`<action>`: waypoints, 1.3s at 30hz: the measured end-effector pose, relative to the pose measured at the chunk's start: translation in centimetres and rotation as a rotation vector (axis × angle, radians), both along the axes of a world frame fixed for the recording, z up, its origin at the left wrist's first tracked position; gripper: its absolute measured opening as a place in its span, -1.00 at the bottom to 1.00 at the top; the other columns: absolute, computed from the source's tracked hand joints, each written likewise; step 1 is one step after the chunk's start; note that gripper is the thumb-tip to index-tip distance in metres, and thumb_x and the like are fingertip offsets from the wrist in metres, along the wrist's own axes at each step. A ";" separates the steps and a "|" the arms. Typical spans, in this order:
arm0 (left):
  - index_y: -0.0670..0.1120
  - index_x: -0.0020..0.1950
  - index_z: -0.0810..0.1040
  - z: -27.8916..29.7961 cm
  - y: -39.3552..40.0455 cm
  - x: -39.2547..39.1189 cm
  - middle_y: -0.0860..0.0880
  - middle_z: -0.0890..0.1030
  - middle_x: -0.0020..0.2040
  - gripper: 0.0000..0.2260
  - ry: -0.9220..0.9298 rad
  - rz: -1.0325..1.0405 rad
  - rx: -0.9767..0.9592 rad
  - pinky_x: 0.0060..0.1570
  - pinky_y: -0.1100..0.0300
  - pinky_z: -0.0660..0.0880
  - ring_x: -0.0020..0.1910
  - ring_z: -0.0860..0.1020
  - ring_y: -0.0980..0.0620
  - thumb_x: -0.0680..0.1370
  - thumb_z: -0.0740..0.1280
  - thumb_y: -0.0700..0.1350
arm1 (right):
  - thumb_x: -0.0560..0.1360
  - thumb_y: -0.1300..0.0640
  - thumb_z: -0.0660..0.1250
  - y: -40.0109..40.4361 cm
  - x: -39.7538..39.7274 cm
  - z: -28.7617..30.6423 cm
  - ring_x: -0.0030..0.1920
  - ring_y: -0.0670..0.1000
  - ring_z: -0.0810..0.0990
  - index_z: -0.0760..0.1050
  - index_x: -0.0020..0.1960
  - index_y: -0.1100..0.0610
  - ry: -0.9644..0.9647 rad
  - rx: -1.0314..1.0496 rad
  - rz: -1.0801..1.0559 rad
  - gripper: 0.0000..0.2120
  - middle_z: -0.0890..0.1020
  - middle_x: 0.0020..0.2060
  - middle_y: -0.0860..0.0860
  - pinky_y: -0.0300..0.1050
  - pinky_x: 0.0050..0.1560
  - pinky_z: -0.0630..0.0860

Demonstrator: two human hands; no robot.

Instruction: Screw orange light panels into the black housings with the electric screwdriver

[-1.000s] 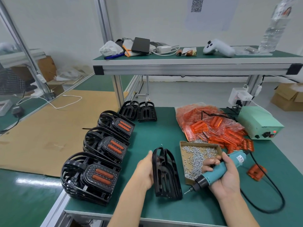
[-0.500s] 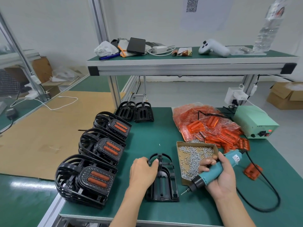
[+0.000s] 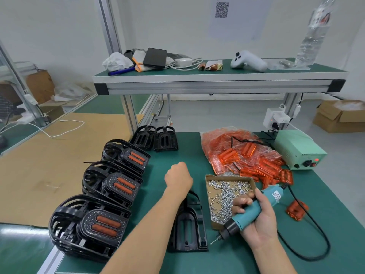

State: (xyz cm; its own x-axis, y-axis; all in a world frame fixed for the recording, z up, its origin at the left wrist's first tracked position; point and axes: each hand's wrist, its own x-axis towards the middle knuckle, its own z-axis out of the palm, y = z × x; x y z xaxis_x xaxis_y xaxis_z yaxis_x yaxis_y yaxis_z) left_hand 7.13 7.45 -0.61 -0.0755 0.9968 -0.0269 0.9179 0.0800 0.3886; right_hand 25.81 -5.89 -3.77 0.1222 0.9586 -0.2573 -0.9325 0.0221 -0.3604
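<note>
An empty black housing (image 3: 189, 230) lies flat on the green mat, partly under my left forearm. My left hand (image 3: 178, 177) hovers beyond it above the mat, fingers curled under, with nothing visible in it. My right hand (image 3: 256, 224) grips the teal electric screwdriver (image 3: 254, 210), whose bit points down-left near the housing's right edge. Orange light panels fill a clear bag (image 3: 243, 155) at the back right. One loose orange panel (image 3: 297, 210) lies to the right of the screwdriver. A cardboard tray (image 3: 229, 177) holds several screws.
Three stacks of finished housings (image 3: 88, 224) with orange panels line the left edge. Two empty housings (image 3: 156, 138) stand at the back. A green power supply (image 3: 298, 149) sits at the far right, and its black cable (image 3: 308, 244) loops over the mat. A shelf (image 3: 217, 84) hangs overhead.
My left hand laid the housing flat on the mat, let go and moved forward past it. My right hand kept the screwdriver nearly still.
</note>
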 end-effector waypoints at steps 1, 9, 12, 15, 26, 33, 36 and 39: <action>-0.12 0.04 0.45 -0.3 0.6 0.2 -0.13 0.61 0.11 -0.87 0.042 -0.014 -0.015 -0.13 0.11 0.44 0.09 0.60 -0.17 0.59 0.36 -0.12 | 0.50 0.07 0.42 0.0 0.0 0.0 -0.34 -0.09 0.50 0.47 -0.21 0.09 0.001 -0.001 -0.002 -0.82 0.44 -0.34 -0.06 -0.25 -0.42 0.45; -0.03 0.06 0.62 -0.9 1.8 4.5 0.00 0.66 0.02 -0.87 -0.084 -0.364 0.187 0.09 -0.04 0.54 0.01 0.61 -0.06 0.60 0.33 -0.02 | 0.48 0.09 0.44 0.1 -0.1 0.1 -0.35 -0.07 0.50 0.50 -0.25 0.10 -0.008 -0.027 -0.011 -0.82 0.44 -0.35 -0.04 -0.24 -0.43 0.45; -0.03 0.23 0.57 -0.8 2.1 6.9 -0.03 0.60 0.12 -0.76 -0.101 -0.434 0.239 0.15 -0.06 0.52 0.10 0.58 -0.06 0.60 0.36 0.02 | 0.49 0.09 0.44 0.0 -0.1 0.0 -0.36 -0.06 0.51 0.52 -0.27 0.10 -0.011 -0.028 -0.011 -0.80 0.44 -0.35 -0.04 -0.23 -0.43 0.45; -0.03 0.35 0.55 -0.7 2.5 9.2 -0.06 0.48 0.31 -0.67 -0.013 -0.570 0.343 0.26 -0.10 0.47 0.29 0.42 -0.09 0.60 0.37 -0.01 | 0.50 0.08 0.43 0.0 -0.1 0.0 -0.36 -0.06 0.51 0.52 -0.27 0.10 -0.012 -0.024 -0.016 -0.80 0.44 -0.36 -0.04 -0.23 -0.44 0.46; -0.13 0.34 0.57 -1.1 4.5 11.2 -0.18 0.42 0.36 -0.67 0.114 -0.592 0.139 0.33 -0.10 0.43 0.33 0.40 -0.21 0.58 0.28 -0.23 | 0.49 0.09 0.43 0.0 -0.1 0.1 -0.36 -0.05 0.50 0.51 -0.25 0.12 -0.003 -0.032 -0.012 -0.81 0.45 -0.37 -0.02 -0.22 -0.46 0.45; -0.08 0.28 0.61 0.0 2.8 9.0 -0.02 0.64 0.16 -0.75 -0.348 -0.394 0.308 0.17 0.06 0.55 0.10 0.60 0.02 0.63 0.33 -0.07 | 0.50 0.09 0.43 0.0 -0.1 0.0 -0.36 -0.06 0.50 0.51 -0.25 0.11 -0.015 -0.026 -0.010 -0.80 0.45 -0.37 -0.03 -0.23 -0.45 0.46; 0.01 0.20 0.65 1.2 0.4 6.8 0.18 0.65 -0.01 -0.76 -0.632 -0.202 0.324 0.07 0.18 0.59 -0.06 0.59 0.25 0.58 0.41 0.06 | 0.50 0.08 0.42 0.0 -0.2 0.1 -0.36 -0.06 0.50 0.49 -0.23 0.10 -0.025 -0.026 -0.014 -0.81 0.44 -0.36 -0.03 -0.24 -0.44 0.45; 0.11 0.09 0.68 1.7 -3.8 3.1 0.25 0.66 -0.13 -0.79 -0.689 -0.164 0.331 -0.02 0.29 0.57 -0.10 0.60 0.31 0.52 0.43 0.15 | 0.49 0.09 0.42 0.0 -0.1 0.2 -0.35 -0.06 0.50 0.47 -0.22 0.10 -0.035 -0.024 -0.011 -0.82 0.44 -0.35 -0.03 -0.24 -0.43 0.45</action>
